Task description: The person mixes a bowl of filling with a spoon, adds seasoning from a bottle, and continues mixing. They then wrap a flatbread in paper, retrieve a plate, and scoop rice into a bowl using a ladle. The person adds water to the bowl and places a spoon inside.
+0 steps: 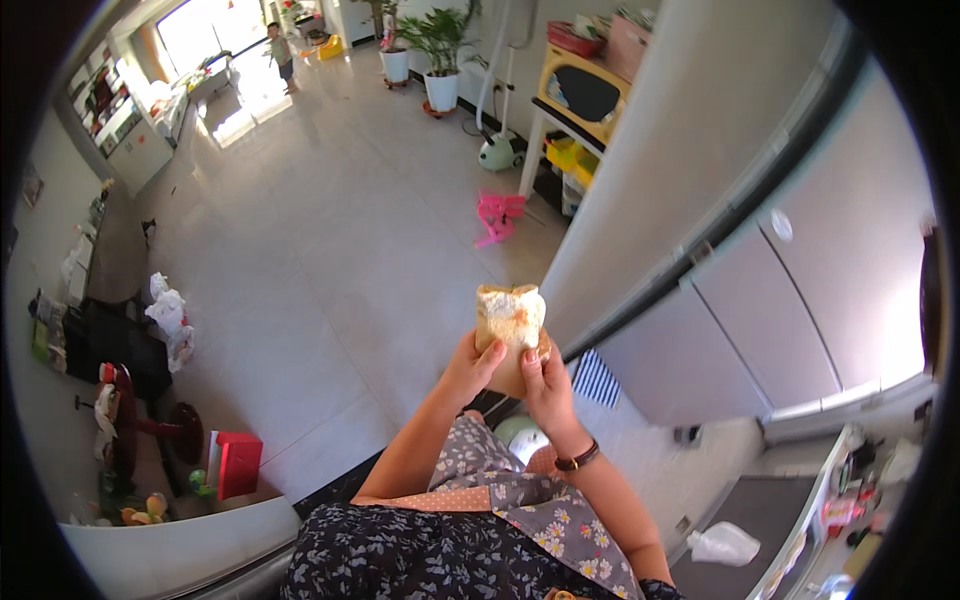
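Observation:
A folded flatbread wrap (511, 315), pale with browned spots, is held upright in front of my body, its top end facing away from me. My left hand (474, 369) grips its left side, with the thumb across the near face. On the right side, my right hand (549, 379) holds it the same way, a dark-strapped watch (577, 456) on that wrist. The lower part of the wrap lies between my palms, partly hidden. A floral apron (555, 525) covers my front below the hands.
A sliding door frame (645, 300) runs close on my right, with grey cabinet panels beyond. A pink plastic object (499, 217) lies on the floor ahead. White plastic bags (171, 315) and a red box (238, 465) are at left. A person (280, 58) stands far off.

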Demonstrator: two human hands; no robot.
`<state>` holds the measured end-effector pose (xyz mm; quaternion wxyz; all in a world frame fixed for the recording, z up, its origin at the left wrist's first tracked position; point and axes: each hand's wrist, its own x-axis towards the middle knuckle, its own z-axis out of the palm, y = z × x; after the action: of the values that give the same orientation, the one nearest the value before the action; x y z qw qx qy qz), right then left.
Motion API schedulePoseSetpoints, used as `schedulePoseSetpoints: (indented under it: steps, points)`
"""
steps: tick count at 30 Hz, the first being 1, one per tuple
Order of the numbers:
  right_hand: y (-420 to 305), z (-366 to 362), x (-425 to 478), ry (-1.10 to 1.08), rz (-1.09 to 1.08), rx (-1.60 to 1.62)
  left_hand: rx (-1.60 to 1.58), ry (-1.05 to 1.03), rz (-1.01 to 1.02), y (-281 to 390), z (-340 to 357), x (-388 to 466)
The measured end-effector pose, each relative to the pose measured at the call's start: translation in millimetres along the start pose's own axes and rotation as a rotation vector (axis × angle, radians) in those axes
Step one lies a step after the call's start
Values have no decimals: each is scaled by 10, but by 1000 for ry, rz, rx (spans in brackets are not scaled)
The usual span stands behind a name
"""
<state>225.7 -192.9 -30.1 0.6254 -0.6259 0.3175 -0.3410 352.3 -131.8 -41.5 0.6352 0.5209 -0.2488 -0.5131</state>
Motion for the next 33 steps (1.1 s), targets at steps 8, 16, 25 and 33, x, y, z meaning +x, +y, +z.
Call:
schedulePoseSetpoints:
  steps: [8,16,25,33]
  points:
    - [263,979,1852,-359,161,211,-51,328,23,520,-1155,1209]
    - [247,2016,3136,-436,408,558,68,427,92,1449,-2151,1907]
    - [556,3255,4686,-762,369,533,445,897,292,1942,-3219,2625]
    - [-515,4890,5791,-1450,220,566,489,1405,479,3276,-3675,2713]
